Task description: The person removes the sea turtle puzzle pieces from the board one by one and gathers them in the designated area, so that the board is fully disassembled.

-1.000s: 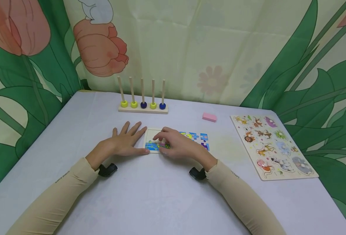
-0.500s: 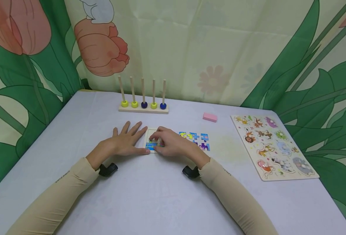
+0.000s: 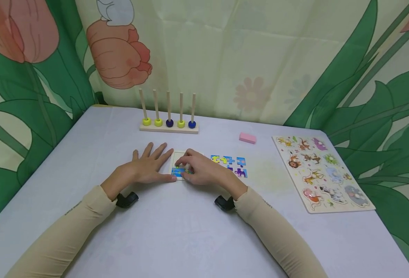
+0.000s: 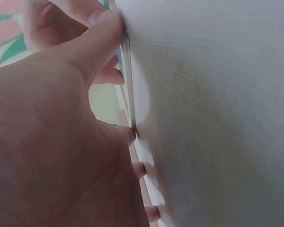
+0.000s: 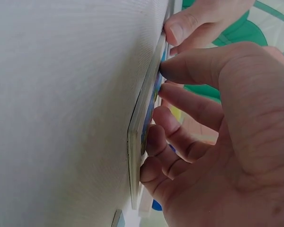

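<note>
My left hand (image 3: 145, 168) lies with fingers spread beside a small wooden jigsaw tray (image 3: 179, 157), its thumb and a fingertip touching the tray's left edge. Blue puzzle pieces (image 3: 177, 172) fill the tray's near left corner. Over the tray, my right hand (image 3: 201, 168) has bent fingers; its thumb and index fingertips (image 5: 166, 71) come close together on a puzzle piece at the tray surface. That piece is mostly hidden by the fingers. The other right fingers curl along the tray's face. Several loose puzzle pieces (image 3: 240, 172) lie just right of the tray.
A wooden peg stand (image 3: 169, 130) with yellow and blue beads stands at the back. A pink block (image 3: 247, 138) lies right of it. Further right lies an animal peg puzzle board (image 3: 320, 173). A printed curtain (image 3: 204, 58) hangs behind the white table (image 3: 176, 231).
My right hand has shifted slightly left over the tray, uncovering more of the loose pieces, then stays nearly still. The left hand keeps its place at the tray edge.
</note>
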{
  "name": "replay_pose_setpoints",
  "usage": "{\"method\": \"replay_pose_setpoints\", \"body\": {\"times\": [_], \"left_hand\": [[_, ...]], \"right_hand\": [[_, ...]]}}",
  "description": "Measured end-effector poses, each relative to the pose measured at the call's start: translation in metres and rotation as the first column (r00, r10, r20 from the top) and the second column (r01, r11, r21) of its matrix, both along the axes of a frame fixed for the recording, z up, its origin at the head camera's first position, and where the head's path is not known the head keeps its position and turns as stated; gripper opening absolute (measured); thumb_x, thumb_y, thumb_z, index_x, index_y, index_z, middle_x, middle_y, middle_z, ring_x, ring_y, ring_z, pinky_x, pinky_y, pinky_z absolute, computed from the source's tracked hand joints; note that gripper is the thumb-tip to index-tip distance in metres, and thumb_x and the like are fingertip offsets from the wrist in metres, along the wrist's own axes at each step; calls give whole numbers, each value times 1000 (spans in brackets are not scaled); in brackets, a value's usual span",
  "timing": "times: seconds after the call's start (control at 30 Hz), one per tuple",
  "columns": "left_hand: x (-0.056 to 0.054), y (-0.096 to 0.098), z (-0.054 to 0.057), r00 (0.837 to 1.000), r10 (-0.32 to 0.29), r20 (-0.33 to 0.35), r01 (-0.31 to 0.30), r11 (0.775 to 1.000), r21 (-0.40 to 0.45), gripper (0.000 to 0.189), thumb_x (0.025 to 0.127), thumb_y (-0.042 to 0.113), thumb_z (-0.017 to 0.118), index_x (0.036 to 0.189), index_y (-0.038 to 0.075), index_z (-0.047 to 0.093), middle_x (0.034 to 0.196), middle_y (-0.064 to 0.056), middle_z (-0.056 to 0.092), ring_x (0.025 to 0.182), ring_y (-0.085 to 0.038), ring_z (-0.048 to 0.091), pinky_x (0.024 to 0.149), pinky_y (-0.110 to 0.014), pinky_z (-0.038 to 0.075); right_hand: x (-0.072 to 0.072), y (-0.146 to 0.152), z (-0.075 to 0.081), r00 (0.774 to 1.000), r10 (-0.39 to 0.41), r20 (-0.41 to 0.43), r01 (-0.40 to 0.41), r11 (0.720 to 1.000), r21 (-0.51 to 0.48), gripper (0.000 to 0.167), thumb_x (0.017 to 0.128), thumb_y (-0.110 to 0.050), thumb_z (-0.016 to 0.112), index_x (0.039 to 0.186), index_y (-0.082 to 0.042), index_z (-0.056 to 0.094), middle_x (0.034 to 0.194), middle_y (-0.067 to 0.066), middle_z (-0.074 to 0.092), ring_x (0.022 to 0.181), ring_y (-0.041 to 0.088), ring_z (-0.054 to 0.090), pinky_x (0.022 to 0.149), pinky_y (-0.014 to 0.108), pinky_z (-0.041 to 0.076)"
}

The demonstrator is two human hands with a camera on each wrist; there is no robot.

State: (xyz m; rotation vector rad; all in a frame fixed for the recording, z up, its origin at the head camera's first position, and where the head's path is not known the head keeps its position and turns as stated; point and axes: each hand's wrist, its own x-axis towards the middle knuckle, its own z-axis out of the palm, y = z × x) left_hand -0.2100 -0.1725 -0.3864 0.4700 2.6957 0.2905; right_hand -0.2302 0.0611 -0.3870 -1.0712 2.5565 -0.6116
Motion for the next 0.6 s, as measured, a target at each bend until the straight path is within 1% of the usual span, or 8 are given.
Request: {"method": "replay_pose_setpoints", "body": {"times": [0.3,0.6], "left_hand": [[1,-1,-1,1000,3,12,-3,1000,-6,108,92,83,53,172,25,10,181,-12,-4,164,-54,-7,117,-88,3],[1,-1,0,1000,5,5,-5,1000,0,108,92,83,53,172,24,11,181,-12,-3,164,-54,-6,117,-88,3]], "right_hand": [[2,-2,0,999,-12,47,13,1000,-23,38,103,-18,67,140,-14,67,127,7,57,98,17,56,88,30,51],[4,-2,2,999,-7,39,8,999,-36,37,102,-17,68,139,-12,67,123,8,58,95,16,56,84,27,49]]}}
